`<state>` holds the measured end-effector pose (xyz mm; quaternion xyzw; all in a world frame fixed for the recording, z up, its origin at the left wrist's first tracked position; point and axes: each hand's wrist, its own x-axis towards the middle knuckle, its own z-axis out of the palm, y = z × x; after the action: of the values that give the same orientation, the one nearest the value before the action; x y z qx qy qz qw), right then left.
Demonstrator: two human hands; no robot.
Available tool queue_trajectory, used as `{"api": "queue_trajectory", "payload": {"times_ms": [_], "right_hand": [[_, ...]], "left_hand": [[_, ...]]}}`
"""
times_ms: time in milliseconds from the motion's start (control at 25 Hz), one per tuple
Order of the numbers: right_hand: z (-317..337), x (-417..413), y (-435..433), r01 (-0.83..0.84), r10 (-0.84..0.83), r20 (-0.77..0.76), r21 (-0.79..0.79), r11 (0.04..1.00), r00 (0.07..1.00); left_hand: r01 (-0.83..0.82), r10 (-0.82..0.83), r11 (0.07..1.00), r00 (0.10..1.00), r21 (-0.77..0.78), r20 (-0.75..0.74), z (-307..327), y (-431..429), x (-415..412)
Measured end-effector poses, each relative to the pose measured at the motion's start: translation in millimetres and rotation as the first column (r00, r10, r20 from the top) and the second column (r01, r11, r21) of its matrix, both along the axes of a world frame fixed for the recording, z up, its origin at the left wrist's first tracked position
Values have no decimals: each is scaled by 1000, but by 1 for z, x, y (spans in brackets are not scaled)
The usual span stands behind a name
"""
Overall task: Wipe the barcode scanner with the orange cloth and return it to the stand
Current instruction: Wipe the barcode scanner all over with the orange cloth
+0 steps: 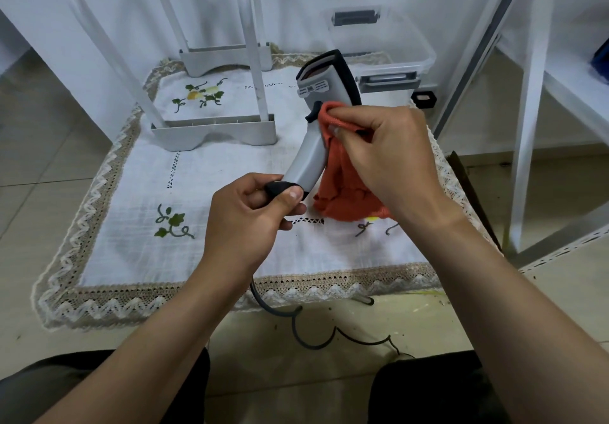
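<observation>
The grey cable (258,298) drops past the tablecloth's (148,176) near edge, its top hidden behind the left hand (250,212), which pinches the barcode scanner's (309,153) black butt. The right hand (389,150) clutches the orange cloth (346,193) against the scanner's neck, above the tablecloth's right side. The head's markings are unreadable.

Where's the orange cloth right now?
Head view, right of centre: the orange fabric cloth hangs from the right hand, pressed against the grey plastic barcode scanner held by the left hand.

Scanner (311,150) in left hand (247,216), cloth (346,193) in right hand (392,150)
</observation>
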<state>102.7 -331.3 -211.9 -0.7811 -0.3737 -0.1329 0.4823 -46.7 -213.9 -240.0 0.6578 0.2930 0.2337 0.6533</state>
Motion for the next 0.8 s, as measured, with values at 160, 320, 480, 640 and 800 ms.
{"api": "queue_trajectory", "payload": {"times_ms": [160,320,480,640,800], "right_hand": [[-1,1,0,-22,22,32,2,1000,999],[0,2,-1,-69,69,21,-3,998,997],[1,3,-4,-30,29,122,9,999,992],[-2,4,-2,-46,45,54,17,999,998],[-5,5,-2,-103,102,-27,-22,994,994]], "left_hand": [[-6,6,999,1000,-34,17,2,2,-1],[-2,2,1000,1000,-21,12,3,2,-1],[28,-28,1000,1000,-14,10,4,1,-2],[36,-36,999,999,-14,3,3,1,-2],[42,-43,999,999,-8,-18,1,2,-3]]}}
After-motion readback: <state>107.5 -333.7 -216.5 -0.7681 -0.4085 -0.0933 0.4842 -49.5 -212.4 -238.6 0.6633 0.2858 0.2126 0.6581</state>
